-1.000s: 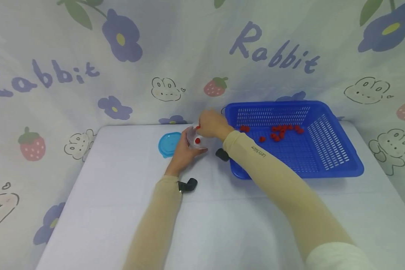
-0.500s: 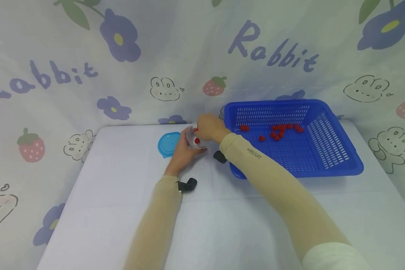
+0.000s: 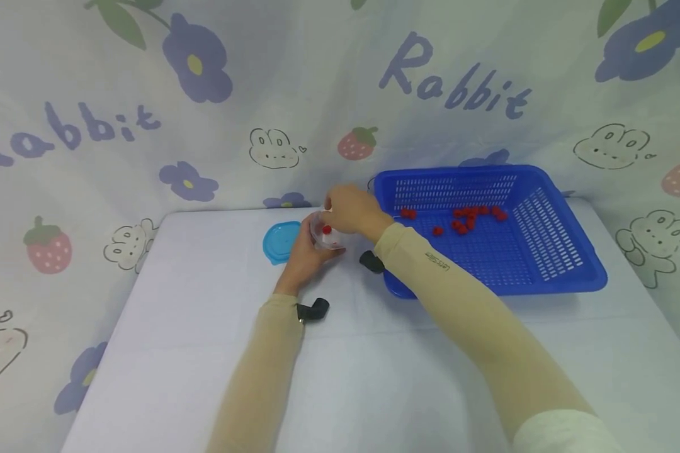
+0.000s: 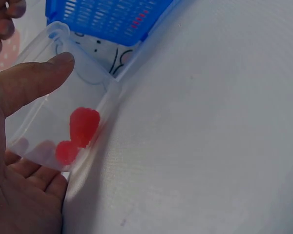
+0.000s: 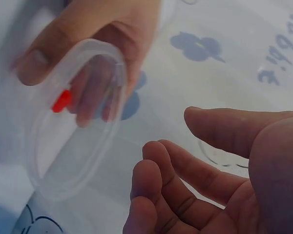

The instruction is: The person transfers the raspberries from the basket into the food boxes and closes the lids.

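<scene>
My left hand grips a clear plastic tub on the white table, thumb over its side and fingers beneath. The tub is tilted, its mouth towards my right hand. Inside it, red raspberries rest against the lower wall; two show in the left wrist view. Just outside the mouth, my right hand hovers with nothing between thumb and loosely bent fingers, as the right wrist view shows. A round blue lid lies flat to the left of the tub, partly covered by my left hand.
A blue slotted basket stands to the right, with several more red raspberries scattered in it. My right forearm crosses its front left corner. A patterned curtain hangs behind the table's far edge.
A red raspberry at my right fingertips has been let go into the tub. My right hand has drawn back slightly from the mouth. My left hand keeps its grip on the tub.
</scene>
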`<action>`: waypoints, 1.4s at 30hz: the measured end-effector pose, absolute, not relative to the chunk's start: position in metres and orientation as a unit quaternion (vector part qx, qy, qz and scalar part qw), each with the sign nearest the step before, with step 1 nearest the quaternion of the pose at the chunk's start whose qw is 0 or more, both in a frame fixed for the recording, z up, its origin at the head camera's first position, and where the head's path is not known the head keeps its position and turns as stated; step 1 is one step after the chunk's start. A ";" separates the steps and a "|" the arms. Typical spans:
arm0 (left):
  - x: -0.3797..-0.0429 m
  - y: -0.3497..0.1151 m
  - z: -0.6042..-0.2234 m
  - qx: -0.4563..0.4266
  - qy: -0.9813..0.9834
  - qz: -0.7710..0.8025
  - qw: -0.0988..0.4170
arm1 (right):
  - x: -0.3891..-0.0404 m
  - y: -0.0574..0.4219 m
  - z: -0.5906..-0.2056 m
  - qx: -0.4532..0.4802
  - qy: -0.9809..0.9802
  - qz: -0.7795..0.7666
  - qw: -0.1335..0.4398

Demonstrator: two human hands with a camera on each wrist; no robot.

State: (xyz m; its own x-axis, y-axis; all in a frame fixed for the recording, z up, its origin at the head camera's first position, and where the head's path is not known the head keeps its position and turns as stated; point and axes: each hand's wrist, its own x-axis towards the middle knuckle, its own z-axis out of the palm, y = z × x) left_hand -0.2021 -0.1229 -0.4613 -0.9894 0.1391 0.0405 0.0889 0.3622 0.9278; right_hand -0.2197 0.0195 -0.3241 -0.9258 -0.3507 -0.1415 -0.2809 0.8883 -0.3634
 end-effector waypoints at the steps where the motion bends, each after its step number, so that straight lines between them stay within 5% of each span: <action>1: -0.202 -0.123 -0.461 0.067 0.826 0.559 0.023 | -0.218 0.021 -0.322 -0.165 0.966 -0.172 0.097; 26: -0.203 -0.120 -0.462 0.066 0.841 0.537 0.009 | -0.187 0.082 -0.305 -0.185 0.940 -0.287 -0.009; 42: -0.204 -0.120 -0.463 0.065 0.843 0.534 0.008 | -0.183 0.125 -0.312 -0.156 0.949 -0.274 -0.030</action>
State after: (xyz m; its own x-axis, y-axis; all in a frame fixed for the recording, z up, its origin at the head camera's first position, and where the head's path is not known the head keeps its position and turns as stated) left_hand -0.2039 -0.1200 -0.4625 -0.9915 0.1182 0.0549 0.1001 0.4211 0.9015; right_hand -0.1830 0.1246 -0.3116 -0.9496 -0.2798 0.1417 -0.3122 0.8012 -0.5105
